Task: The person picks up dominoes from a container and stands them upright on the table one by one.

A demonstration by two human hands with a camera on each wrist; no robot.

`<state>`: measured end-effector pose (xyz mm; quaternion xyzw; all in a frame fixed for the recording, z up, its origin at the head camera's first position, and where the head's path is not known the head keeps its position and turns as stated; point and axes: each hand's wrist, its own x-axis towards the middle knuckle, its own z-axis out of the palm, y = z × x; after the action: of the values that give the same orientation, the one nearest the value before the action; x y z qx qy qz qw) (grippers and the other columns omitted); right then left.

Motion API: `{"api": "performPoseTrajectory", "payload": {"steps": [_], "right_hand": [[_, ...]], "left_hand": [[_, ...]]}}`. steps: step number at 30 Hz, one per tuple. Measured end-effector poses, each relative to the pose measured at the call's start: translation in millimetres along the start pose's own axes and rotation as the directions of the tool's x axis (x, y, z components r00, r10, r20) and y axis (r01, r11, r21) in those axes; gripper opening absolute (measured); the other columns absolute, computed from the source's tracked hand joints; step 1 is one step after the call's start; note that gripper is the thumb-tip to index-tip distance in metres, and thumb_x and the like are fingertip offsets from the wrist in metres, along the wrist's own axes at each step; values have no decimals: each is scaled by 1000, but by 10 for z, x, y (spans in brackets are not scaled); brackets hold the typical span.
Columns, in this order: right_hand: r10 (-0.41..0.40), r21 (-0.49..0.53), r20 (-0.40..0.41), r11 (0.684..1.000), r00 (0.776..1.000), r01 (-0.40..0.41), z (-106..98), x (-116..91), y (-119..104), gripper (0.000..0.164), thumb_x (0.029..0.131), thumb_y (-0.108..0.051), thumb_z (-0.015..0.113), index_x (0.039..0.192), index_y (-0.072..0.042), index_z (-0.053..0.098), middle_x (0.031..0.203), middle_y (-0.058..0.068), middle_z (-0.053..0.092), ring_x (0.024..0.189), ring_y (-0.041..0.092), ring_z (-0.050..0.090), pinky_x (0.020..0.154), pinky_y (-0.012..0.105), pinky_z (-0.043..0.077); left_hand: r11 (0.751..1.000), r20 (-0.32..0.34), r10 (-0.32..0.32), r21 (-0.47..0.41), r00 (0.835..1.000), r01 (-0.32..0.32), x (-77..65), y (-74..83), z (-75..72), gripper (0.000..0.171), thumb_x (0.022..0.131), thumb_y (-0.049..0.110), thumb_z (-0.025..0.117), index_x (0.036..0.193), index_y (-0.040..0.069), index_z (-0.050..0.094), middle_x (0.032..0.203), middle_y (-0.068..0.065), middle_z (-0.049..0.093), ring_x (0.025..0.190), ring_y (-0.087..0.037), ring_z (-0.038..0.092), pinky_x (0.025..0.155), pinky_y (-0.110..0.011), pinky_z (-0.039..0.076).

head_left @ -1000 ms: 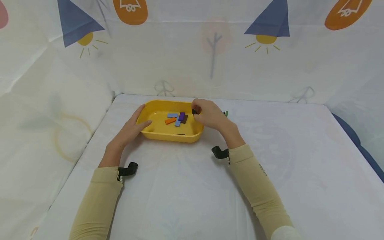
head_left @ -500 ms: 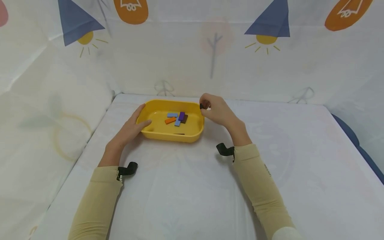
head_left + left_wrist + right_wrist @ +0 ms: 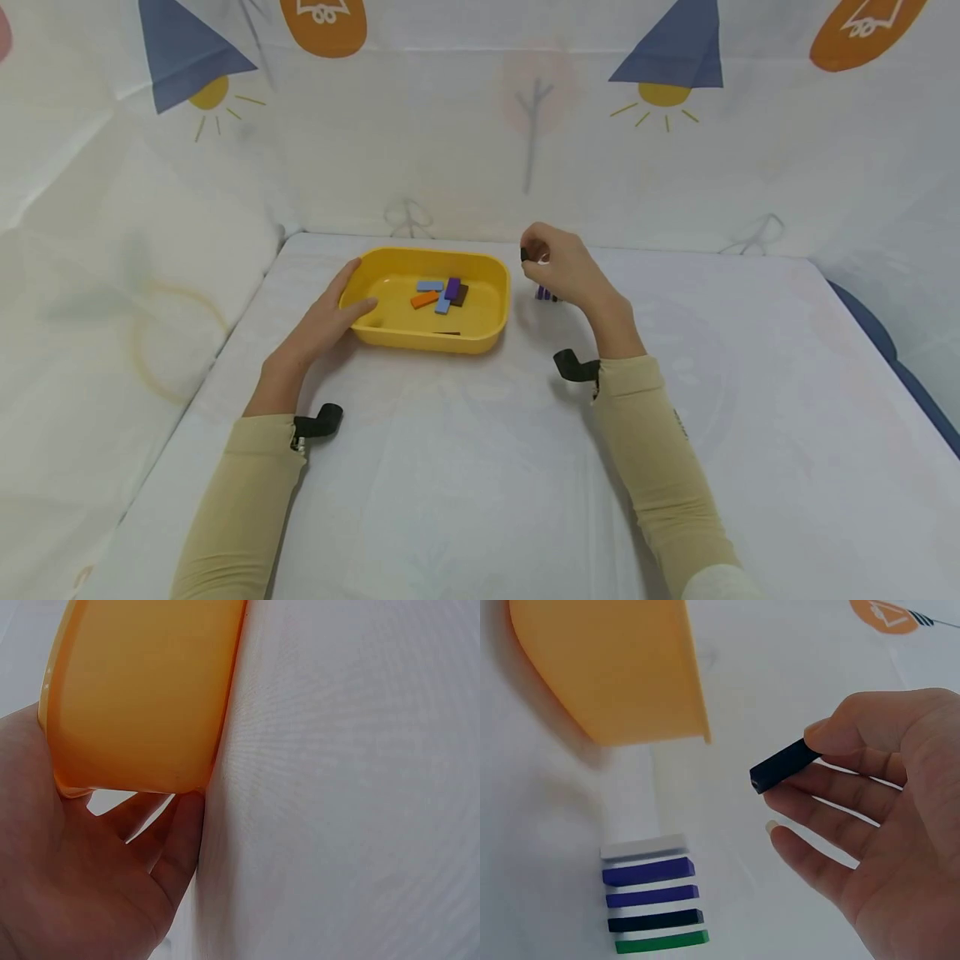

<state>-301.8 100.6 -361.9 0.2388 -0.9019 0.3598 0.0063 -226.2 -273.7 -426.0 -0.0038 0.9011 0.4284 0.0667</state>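
Observation:
A yellow plastic tray point(image 3: 427, 341) stands on the white-covered table. My left hand point(image 3: 318, 325) grips its left end, the thumb over the rim inside and the fingers against the outer wall, as the left wrist view shows. Inside the tray lie light blue blocks, an orange block point(image 3: 424, 300), a purple block point(image 3: 452, 288) and a dark brown block point(image 3: 460, 295). Right of the tray, my right hand point(image 3: 567, 267) pinches a black block point(image 3: 784, 766) between thumb and fingers, above the table. Below it in the right wrist view, several narrow blocks, including a green block point(image 3: 662, 942), lie in a row.
The row also has a white block point(image 3: 643, 847) at its end nearest the tray, plus purple and black ones. A printed cloth wall point(image 3: 450, 142) rises behind the table's back edge. A dark blue curved object point(image 3: 862, 317) shows beyond the right edge.
My right hand has carried the black block from the tray's right end to the right and away, past the rim. My left hand stays on the tray, which has hardly moved.

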Motion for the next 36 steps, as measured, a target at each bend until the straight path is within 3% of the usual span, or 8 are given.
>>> {"api": "performPoseTrajectory", "payload": {"steps": [14, 36], "right_hand": [[41, 10, -24, 999, 999, -41, -131, -38, 108, 27, 90, -14, 57, 116, -9, 57, 110, 10, 63, 104, 25, 57, 102, 46, 47], [122, 52, -55, 992, 991, -119, -243, -84, 323, 30, 88, -11, 56, 117, -7, 56, 113, 12, 62, 108, 27, 59, 90, 43, 49]], "left_hand": [[1000, -1, 8, -6, 1000, -8, -3, 27, -14, 77, 96, 60, 49, 155, 51, 0, 168, 13, 0, 157, -27, 4, 123, -63, 8], [1000, 6, 13, -10, 1000, -13, 1, 14, -8, 78, 96, 60, 49, 155, 50, -1, 168, 12, -1, 157, -27, 3, 123, -64, 8]]}}
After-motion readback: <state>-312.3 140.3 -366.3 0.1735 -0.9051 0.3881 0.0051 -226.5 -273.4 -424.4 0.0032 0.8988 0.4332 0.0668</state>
